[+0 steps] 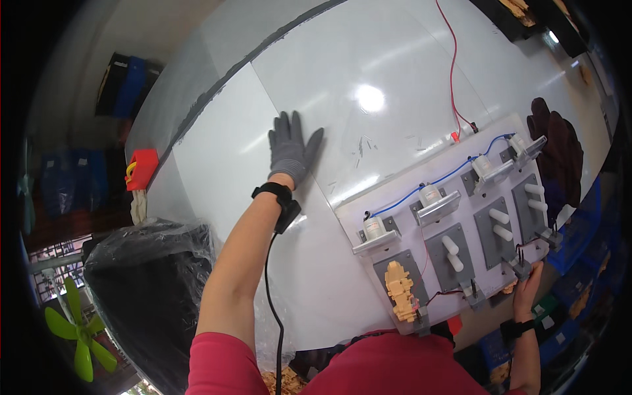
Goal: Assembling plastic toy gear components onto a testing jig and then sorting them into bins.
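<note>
My left hand (289,148), in a grey knitted glove, lies flat on the white tabletop (368,59) with its fingers and thumb spread. It holds nothing. My bare right hand (526,289) is at the near right corner of a white fixture board (454,227), curled beside a small clear bracket. What its fingers hold is partly hidden. Across the board stand several grey plates, three with paired white pegs (498,224). On the leftmost plate sits a tan moulded plastic part (399,286). White cylindrical units with metal bars (438,204) line the far side, joined by a blue tube (454,172).
A red wire (453,66) runs from the board's far side across the table. Dark brown gloves (556,151) lie right of the board. A red tape dispenser (141,169) is at the left edge. Plastic film covers a black container (145,283); a green fan (80,332) stands beyond.
</note>
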Motion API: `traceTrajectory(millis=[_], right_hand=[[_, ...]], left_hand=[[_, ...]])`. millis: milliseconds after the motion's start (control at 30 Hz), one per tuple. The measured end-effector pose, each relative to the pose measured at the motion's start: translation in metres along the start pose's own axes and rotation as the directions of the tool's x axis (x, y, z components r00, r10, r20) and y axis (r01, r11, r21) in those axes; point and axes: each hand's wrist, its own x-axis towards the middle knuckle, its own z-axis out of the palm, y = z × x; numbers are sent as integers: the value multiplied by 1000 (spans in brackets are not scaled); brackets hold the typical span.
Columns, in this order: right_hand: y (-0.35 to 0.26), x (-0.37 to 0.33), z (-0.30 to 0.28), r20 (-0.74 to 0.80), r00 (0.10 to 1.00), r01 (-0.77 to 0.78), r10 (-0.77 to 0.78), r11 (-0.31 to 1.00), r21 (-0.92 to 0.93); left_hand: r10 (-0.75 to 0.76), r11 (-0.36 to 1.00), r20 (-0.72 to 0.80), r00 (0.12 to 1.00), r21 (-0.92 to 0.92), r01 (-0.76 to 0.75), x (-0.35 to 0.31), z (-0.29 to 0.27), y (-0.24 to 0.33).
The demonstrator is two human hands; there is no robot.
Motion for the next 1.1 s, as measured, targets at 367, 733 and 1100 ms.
traceTrajectory(millis=[367,733,1100], right_hand=[[25,6,2,6,997,72,-72,992,-100],[60,63,-35,298,942,-265,152,884,386],[-230,129,-9,-123,901,424,-415,788,447]], left_hand=[[125,841,-81,989,-520,-149,-79,-47,59],[-423,488,57,905,-827,280,-411,-63,-74],[-552,262,198,810,-881,394,-700,-55,-123]])
